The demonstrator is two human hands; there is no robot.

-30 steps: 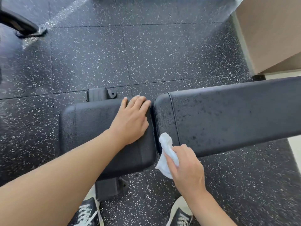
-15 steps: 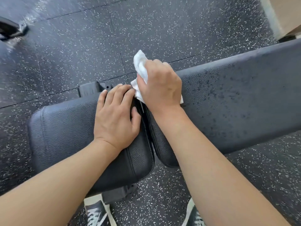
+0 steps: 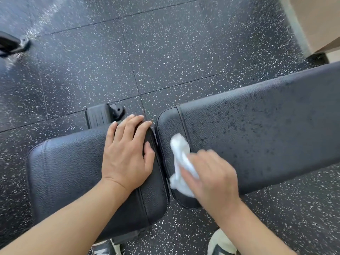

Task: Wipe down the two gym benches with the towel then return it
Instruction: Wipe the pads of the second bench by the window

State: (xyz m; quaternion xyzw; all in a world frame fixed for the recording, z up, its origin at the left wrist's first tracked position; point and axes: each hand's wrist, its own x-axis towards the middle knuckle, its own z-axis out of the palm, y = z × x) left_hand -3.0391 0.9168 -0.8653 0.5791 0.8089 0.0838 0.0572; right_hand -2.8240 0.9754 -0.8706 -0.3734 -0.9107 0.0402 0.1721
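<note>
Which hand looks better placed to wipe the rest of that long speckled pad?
The right hand, probably. It already holds the white towel against the near end of the long pad, whose droplets lie further along. The left hand rests flat on the short seat pad, holding nothing.

Two black padded bench cushions are showing: a short seat pad (image 3: 70,170) at lower left and a long back pad (image 3: 266,137) running to the right edge. One white towel (image 3: 181,162) is lying bunched at centre. Two bare hands are showing, the left hand (image 3: 127,153) and the right hand (image 3: 211,177). Two sneakers are peeking in along the bottom edge, one (image 3: 105,248) left of centre, the other (image 3: 221,243) right of centre.
</note>
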